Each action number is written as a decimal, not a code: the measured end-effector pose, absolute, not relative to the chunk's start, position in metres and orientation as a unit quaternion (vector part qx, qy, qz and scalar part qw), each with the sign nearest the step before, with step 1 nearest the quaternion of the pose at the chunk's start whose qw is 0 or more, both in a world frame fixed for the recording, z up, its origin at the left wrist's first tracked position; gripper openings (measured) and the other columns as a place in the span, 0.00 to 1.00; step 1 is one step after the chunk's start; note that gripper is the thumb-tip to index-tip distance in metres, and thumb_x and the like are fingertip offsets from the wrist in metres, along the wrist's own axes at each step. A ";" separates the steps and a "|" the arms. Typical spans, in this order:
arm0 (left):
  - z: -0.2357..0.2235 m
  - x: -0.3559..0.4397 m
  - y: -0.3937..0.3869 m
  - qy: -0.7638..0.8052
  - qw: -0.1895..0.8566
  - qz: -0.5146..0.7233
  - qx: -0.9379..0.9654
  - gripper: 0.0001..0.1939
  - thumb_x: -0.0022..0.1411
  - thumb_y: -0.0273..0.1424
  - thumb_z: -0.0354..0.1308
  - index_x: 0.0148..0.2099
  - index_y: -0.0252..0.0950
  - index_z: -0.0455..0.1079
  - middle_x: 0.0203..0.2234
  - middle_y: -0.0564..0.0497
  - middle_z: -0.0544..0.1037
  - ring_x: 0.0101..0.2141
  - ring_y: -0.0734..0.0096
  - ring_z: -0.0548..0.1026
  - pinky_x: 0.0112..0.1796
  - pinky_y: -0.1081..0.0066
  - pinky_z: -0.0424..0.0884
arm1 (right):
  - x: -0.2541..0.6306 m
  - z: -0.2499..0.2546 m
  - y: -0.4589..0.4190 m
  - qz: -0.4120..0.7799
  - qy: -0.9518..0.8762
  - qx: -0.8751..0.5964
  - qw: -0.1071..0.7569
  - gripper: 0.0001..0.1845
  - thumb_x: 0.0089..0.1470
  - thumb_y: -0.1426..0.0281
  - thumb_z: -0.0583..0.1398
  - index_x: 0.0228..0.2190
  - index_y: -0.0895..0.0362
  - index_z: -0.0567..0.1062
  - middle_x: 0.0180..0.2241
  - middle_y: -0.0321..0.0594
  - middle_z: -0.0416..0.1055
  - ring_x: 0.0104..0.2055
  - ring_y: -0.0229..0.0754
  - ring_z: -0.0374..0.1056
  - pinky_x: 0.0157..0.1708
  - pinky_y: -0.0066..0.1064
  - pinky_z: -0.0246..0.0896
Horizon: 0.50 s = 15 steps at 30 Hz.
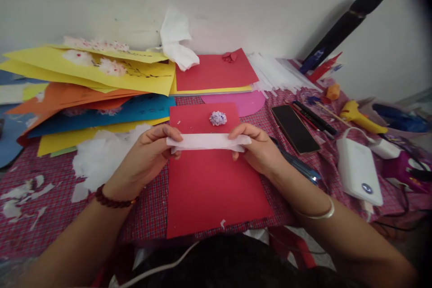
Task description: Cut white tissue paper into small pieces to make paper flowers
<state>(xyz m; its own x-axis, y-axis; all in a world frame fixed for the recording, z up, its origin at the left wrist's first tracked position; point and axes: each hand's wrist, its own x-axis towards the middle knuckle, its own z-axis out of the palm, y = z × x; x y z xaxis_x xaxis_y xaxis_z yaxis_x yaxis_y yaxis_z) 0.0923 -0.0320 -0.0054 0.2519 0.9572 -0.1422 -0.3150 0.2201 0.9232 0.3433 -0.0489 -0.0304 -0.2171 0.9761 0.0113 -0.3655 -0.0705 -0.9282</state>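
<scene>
Stretched between my two hands is a strip of thin white paper (206, 142), folded lengthwise with a second edge showing below. My left hand (153, 148) pinches its left end between thumb and fingers. At the right end, my right hand (254, 146) pinches it the same way. The strip is held above a red paper sheet (212, 189) lying on the table. Just beyond the strip, a crinkled white-and-purple paper flower (218, 118) rests on the sheet. A pile of white paper pieces (97, 157) lies beside my left wrist.
Yellow sheets with paper blossoms (148, 74) are stacked at the back left, over orange (77, 101) and blue sheets (135, 111). On the right lie a phone (295, 128), pens (315, 117), a yellow glue gun (361, 117) and a white power bank (359, 171). White strips (280, 72) lie near the wall.
</scene>
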 end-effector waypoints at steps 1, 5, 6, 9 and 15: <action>-0.005 0.092 -0.032 0.389 0.675 0.473 0.410 0.04 0.47 0.25 0.69 0.27 0.38 0.77 0.25 0.54 0.74 0.23 0.80 0.69 0.23 0.79 0.68 | 0.344 -0.029 -0.049 0.642 -0.443 -0.347 0.521 0.15 0.45 0.58 0.73 0.27 0.55 0.79 0.20 0.31 0.73 0.18 0.32 0.67 0.21 0.24 0.61; -0.006 0.089 -0.033 0.386 0.675 0.474 0.413 0.04 0.50 0.25 0.68 0.28 0.38 0.77 0.25 0.54 0.74 0.23 0.80 0.69 0.24 0.78 0.68 | 0.345 -0.024 -0.051 0.623 -0.455 -0.362 0.523 0.16 0.45 0.57 0.73 0.26 0.55 0.77 0.18 0.31 0.72 0.19 0.33 0.66 0.22 0.26 0.59; -0.006 0.088 -0.033 0.386 0.674 0.474 0.416 0.03 0.50 0.25 0.67 0.28 0.38 0.77 0.24 0.54 0.74 0.23 0.80 0.69 0.24 0.78 0.68 | 0.346 -0.024 -0.051 0.620 -0.457 -0.362 0.525 0.17 0.45 0.57 0.73 0.26 0.55 0.77 0.18 0.31 0.72 0.19 0.33 0.66 0.23 0.26 0.59; -0.005 0.088 -0.034 0.380 0.673 0.472 0.424 0.03 0.50 0.25 0.66 0.27 0.37 0.76 0.23 0.55 0.73 0.21 0.80 0.69 0.22 0.79 0.66 | 0.347 -0.023 -0.051 0.618 -0.460 -0.356 0.528 0.17 0.45 0.56 0.73 0.26 0.54 0.77 0.19 0.31 0.71 0.19 0.33 0.66 0.23 0.26 0.57; -0.004 0.090 -0.034 0.360 0.694 0.455 0.427 0.03 0.50 0.24 0.62 0.26 0.37 0.73 0.20 0.56 0.70 0.19 0.80 0.68 0.20 0.79 0.64 | 0.349 -0.024 -0.051 0.621 -0.456 -0.366 0.523 0.19 0.45 0.55 0.73 0.26 0.54 0.75 0.19 0.30 0.69 0.19 0.34 0.64 0.22 0.28 0.57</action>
<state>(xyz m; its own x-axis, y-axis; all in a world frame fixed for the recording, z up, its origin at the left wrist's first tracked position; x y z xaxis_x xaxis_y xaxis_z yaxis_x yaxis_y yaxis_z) 0.0898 -0.0344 -0.0042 0.3265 0.9385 -0.1119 -0.3234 0.2222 0.9198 0.3493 -0.0512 -0.0237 -0.1860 0.9823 0.0226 -0.3157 -0.0379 -0.9481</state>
